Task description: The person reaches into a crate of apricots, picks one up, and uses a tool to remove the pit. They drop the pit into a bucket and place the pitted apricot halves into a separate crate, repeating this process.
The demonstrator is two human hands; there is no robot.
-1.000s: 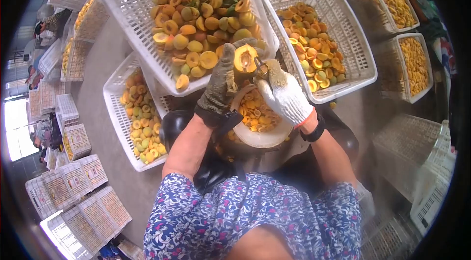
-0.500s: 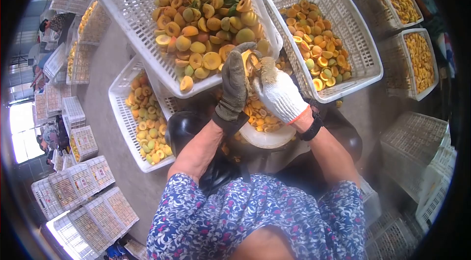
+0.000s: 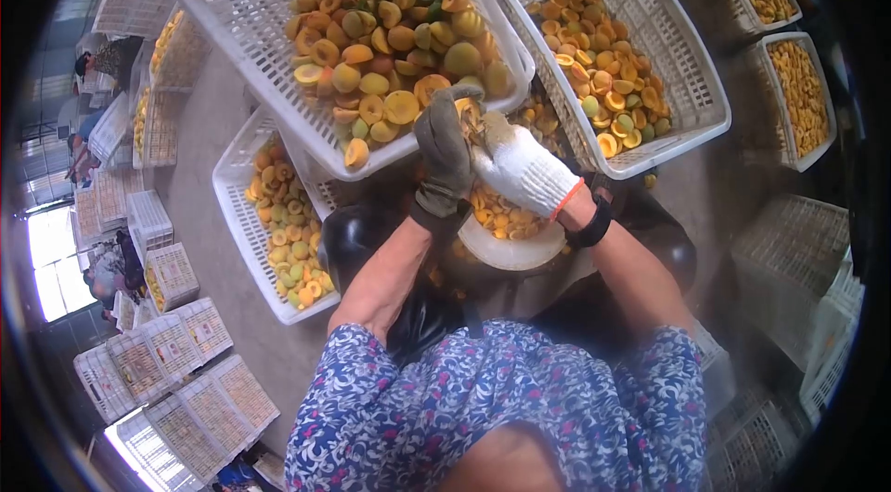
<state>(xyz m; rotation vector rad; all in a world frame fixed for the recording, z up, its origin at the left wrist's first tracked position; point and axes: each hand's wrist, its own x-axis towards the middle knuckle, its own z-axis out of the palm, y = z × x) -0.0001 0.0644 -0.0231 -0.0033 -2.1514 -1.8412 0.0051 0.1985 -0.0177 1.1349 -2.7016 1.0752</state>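
Just above centre frame, the left hand [image 3: 444, 150] grips a fruit half [image 3: 471, 109]; the right hand [image 3: 525, 169] meets it from the right, its own grip hidden!

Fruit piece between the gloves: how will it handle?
Probably light: the fruit piece is small beside the left hand. Likely easy to bruise and somewhat slippery, given its exposed orange flesh. If shaped like the cut halves in the upper left crate, it may rock rather than roll far.

A cut orange fruit [image 3: 471, 109] sits partly hidden between both hands [image 3: 445, 147] [image 3: 525, 169].
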